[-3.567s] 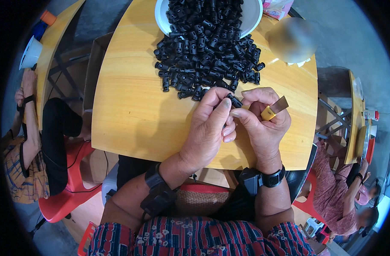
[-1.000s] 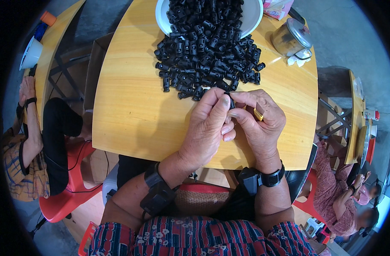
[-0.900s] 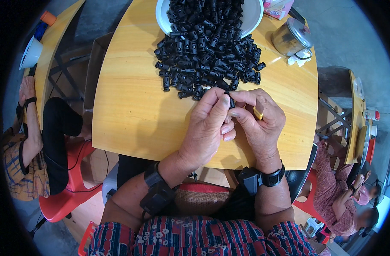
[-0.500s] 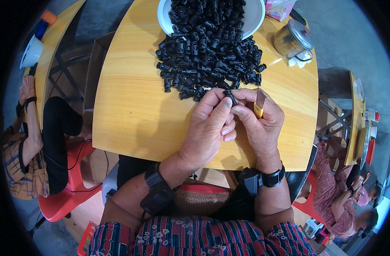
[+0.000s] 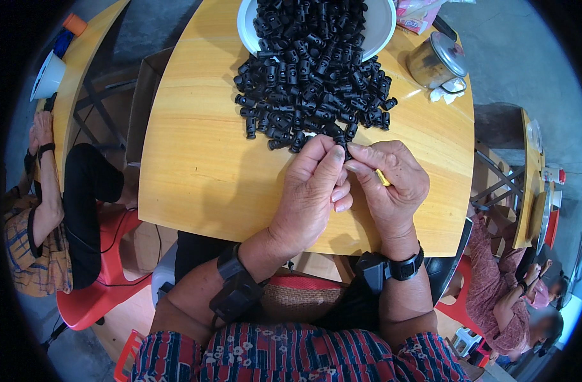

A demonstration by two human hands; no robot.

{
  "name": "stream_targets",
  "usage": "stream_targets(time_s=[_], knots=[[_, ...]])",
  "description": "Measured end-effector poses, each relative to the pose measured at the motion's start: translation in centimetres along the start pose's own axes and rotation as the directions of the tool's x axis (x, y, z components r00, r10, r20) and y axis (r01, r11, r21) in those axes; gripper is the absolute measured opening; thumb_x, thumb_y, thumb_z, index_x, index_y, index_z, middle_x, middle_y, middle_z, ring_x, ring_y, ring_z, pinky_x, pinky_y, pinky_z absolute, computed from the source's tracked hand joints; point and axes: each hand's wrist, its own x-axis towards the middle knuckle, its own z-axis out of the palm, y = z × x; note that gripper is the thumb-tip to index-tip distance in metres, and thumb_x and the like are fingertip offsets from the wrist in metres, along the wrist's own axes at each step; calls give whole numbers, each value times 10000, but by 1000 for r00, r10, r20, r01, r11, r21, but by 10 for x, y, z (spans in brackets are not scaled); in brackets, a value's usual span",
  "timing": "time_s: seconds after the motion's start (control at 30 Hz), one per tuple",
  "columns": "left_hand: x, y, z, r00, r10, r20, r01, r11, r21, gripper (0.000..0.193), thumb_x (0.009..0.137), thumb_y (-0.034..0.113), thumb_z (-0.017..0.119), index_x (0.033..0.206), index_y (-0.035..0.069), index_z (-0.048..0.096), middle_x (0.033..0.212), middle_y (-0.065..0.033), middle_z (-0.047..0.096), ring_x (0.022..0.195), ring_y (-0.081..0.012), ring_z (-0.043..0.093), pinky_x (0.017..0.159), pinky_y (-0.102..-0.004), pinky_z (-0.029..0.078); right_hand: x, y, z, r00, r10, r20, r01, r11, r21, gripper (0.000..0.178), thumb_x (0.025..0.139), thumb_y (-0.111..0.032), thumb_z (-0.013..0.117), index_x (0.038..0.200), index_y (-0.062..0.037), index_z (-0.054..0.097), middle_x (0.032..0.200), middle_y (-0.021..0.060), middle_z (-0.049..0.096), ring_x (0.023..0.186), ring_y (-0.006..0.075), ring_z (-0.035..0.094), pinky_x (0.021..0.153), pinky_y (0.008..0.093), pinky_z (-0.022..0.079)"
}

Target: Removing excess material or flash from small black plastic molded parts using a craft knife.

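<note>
Both my hands meet just below a heap of black plastic cord locks [image 5: 303, 95] on the wooden table [image 5: 202, 140]. My left hand [image 5: 310, 191] is closed, its thumb and forefinger pinching one black cord lock [image 5: 342, 144]. My right hand [image 5: 392, 184] is closed too, thumb and forefinger touching that cord lock from the right. Tucked in the right fingers is a small yellow-handled blade [image 5: 383, 177]; only its yellow part shows now, the rest being hidden by the hand.
The heap spills from a white basin [image 5: 387, 35] at the far edge. A lidded metal pot [image 5: 431, 60] stands at far right beside crumpled tissue [image 5: 448, 90] and a pink package [image 5: 417, 14]. Other people sit at side tables, one person's hands [image 5: 41, 129] at left.
My right hand has turned, its fingers folding over so the blade's metal no longer shows. My left hand has stayed nearly still with its grip on the cord lock.
</note>
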Motion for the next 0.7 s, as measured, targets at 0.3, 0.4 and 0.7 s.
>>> stream_targets(time_s=[0.3,0.4,0.7], knots=[[0,-1,3,1000,22,-12,-21,997,79,133,979,198,448,884,114,407,663,43,365,513,-32,329,462,-194,329,8,-5,-3,990,124,74,-129,989,69,372,657,17,734,1011,-84,684,734,51,615,673,151,600,618,250,477],[-1,-1,3,999,38,-2,-38,991,131,130,973,180,459,878,105,410,667,41,375,508,-24,333,446,-193,325,10,-8,-7,990,79,119,-84,996,34,381,660,13,732,1024,-88,676,741,53,612,678,155,600,620,256,478],[-1,-1,3,1000,14,-17,-10,976,219,131,967,172,475,871,100,423,678,45,386,514,-16,348,443,-185,324,11,-7,-16,975,108,195,-100,994,-53,376,665,-7,727,1025,-89,655,738,46,592,686,149,595,626,257,477]])
